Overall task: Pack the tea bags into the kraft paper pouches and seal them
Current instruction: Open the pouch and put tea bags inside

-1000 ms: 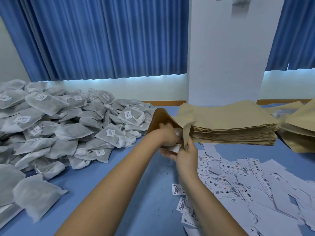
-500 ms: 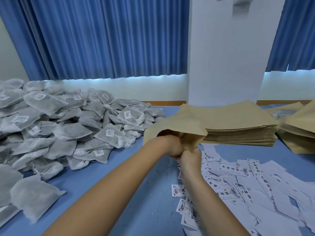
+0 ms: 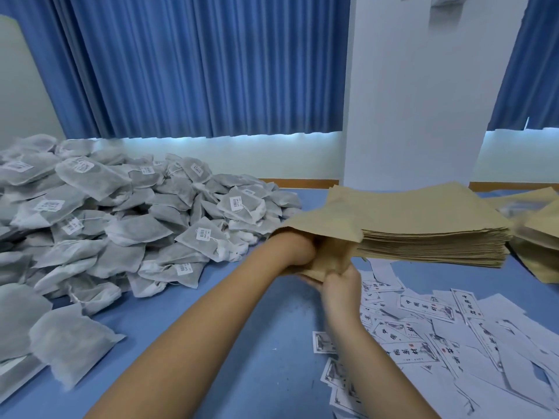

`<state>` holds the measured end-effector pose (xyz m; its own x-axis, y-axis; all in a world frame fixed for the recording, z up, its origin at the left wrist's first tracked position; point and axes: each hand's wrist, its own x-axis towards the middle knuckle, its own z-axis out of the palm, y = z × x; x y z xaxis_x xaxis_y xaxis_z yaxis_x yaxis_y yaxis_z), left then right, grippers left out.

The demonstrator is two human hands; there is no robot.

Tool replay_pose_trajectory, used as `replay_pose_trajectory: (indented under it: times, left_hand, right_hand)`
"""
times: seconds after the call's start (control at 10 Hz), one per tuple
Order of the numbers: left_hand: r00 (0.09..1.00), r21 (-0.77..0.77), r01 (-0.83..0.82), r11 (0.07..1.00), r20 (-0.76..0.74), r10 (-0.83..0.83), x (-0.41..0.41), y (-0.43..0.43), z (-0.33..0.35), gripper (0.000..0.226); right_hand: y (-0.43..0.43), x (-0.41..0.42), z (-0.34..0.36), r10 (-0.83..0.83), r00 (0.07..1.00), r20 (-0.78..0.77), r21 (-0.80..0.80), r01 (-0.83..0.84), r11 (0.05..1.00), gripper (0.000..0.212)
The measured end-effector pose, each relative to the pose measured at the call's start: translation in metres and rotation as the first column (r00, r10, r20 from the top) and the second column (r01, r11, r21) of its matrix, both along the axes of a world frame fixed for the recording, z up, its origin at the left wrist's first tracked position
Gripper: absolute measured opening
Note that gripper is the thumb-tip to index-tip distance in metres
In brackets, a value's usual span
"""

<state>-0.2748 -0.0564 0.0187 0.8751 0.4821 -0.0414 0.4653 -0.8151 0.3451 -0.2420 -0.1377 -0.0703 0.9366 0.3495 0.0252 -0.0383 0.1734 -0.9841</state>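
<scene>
Left hand [image 3: 301, 248] has sunk wrist-deep into the pouch [image 3: 320, 225], centre frame; fingers hidden, cannot tell their state. Right hand [image 3: 340, 287] pinches the pouch's lower lip. Filling looks nearly done, sealing not yet begun.

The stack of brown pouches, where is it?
In the head view, the stack of pouches sits right of centre on the blue table, before the white pillar, with scattered paper labels in front.

Blue curtains [image 3: 196, 71] hang left of the white pillar [image 3: 423, 101]; printed slips [image 3: 438, 343], perhaps labels, litter the blue counter [image 3: 281, 373] before it.
</scene>
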Motion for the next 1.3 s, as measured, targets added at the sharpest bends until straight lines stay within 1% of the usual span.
replay_pose_trajectory:
  times: [0.1, 0.2, 0.3, 0.4, 0.5, 0.6, 0.7, 0.8, 0.9, 1.0, 1.1, 1.2, 1.3]
  left_hand:
    - [0.987, -0.449, 0.124, 0.885, 0.148, -0.063, -0.022, -0.001, 0.015, 0.041]
    - [0.886, -0.654, -0.049, 0.755, 0.32, 0.334, -0.039, 0.034, 0.025, 0.049]
    - [0.738, -0.699, -0.182, 0.692, 0.368, 0.565, -0.053, 0.066, 0.007, 0.049]
    - [0.626, -0.724, -0.011, 0.69, 0.533, 0.569, -0.065, 0.082, -0.017, 0.047]
    - [0.343, -0.59, 0.064, 0.805, 0.771, 0.537, -0.076, 0.1, -0.036, 0.029]
    - [0.687, 0.015, -0.629, 0.777, 0.478, 0.547, -0.079, 0.137, -0.071, 0.042]
    - [0.756, 0.354, -0.613, 0.706, 0.003, 0.654, -0.084, 0.158, -0.105, 0.071]
    - [0.751, 0.386, -0.647, 0.657, 0.177, 0.636, -0.077, 0.148, -0.119, 0.052]
    - [0.714, 0.213, -0.681, 0.701, 0.406, 0.57, -0.068, 0.136, -0.113, 0.04]
    - [0.714, 0.115, -0.664, 0.739, 0.392, 0.581, -0.066, 0.13, -0.108, 0.039]
    - [0.725, 0.121, -0.688, 0.715, 0.16, 0.67, -0.07, 0.13, -0.106, 0.04]
    - [0.686, -0.002, -0.716, 0.698, 0.185, 0.704, -0.072, 0.132, -0.102, 0.039]
    - [0.675, -0.072, -0.646, 0.76, 0.411, 0.613, -0.074, 0.124, -0.096, 0.036]
  right_hand:
    - [-0.003, 0.003, 0.0, 0.006, 1.0, -0.012, 0.096, -0.005, 0.995, 0.047]
    - [0.003, 0.001, 0.001, 0.093, 0.995, -0.024, 0.134, -0.089, 0.987, 0.056]
    - [0.016, -0.013, 0.0, 0.248, 0.969, -0.011, 0.116, -0.245, 0.963, 0.057]
    - [0.021, -0.017, -0.004, 0.247, 0.965, 0.092, 0.001, -0.248, 0.969, 0.06]
    - [0.014, -0.007, -0.007, 0.18, 0.98, 0.088, -0.051, -0.176, 0.983, 0.043]
    - [0.005, -0.003, -0.004, 0.162, 0.986, 0.048, -0.058, -0.159, 0.986, 0.044]
    - [0.004, -0.001, -0.003, 0.164, 0.986, 0.038, -0.071, -0.161, 0.984, 0.048]
    - [0.004, 0.001, -0.003, 0.173, 0.985, 0.022, -0.063, -0.171, 0.983, 0.054]
    - [0.001, 0.001, -0.001, 0.167, 0.986, 0.006, -0.019, -0.167, 0.986, 0.057]
    - [-0.002, 0.002, 0.002, 0.151, 0.987, -0.052, 0.092, -0.146, 0.985, 0.059]
    - [-0.005, 0.001, 0.005, 0.134, 0.986, -0.1, 0.117, -0.123, 0.986, 0.061]
    - [-0.008, 0.0, 0.007, 0.132, 0.984, -0.121, 0.135, -0.115, 0.984, 0.058]
    - [-0.01, -0.001, 0.007, 0.159, 0.973, -0.169, 0.186, -0.127, 0.974, 0.058]
